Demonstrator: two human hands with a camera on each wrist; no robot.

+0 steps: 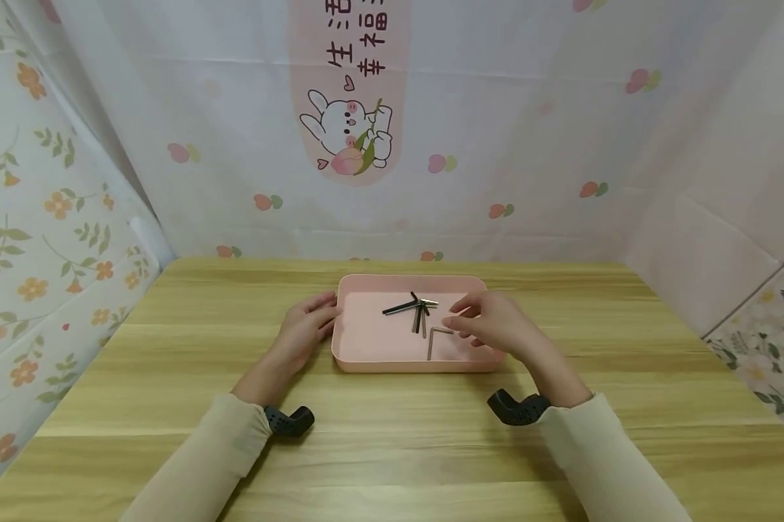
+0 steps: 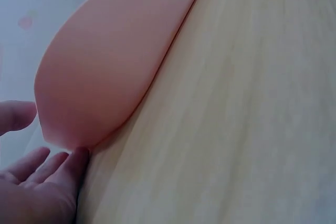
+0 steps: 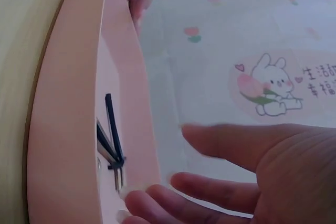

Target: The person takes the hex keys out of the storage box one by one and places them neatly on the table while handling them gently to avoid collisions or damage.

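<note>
A shallow pink tray, smooth, matt and rectangular with rounded corners, lay on a bench with pale yellow-brown wood grain; inside, near its middle, thin L-shaped metal rods, some black and some brassy or bronze, crossed in a small heap; 1 separate bronze-toned rod lay nearer the front wall. The left hand rested at the tray's left wall, fingers extended, thumb apart; the right hand hung over the tray's right side, fingers loosely bent, with a wide gap between thumb and fingers; whether its fingertips touched the separate rod could not be told.

The overlap made the rods hard to count; in the right wrist view the tray's wall hid part of the heap; the left wrist view showed the tray's outer wall, with the hand cut off at the frame's edge.

Beyond the bench hung a creased white cloth with small fruit-like prints and a cartoon rabbit; its lettering was cropped above in the head view; orange-flowered fabric covered the left side.
</note>
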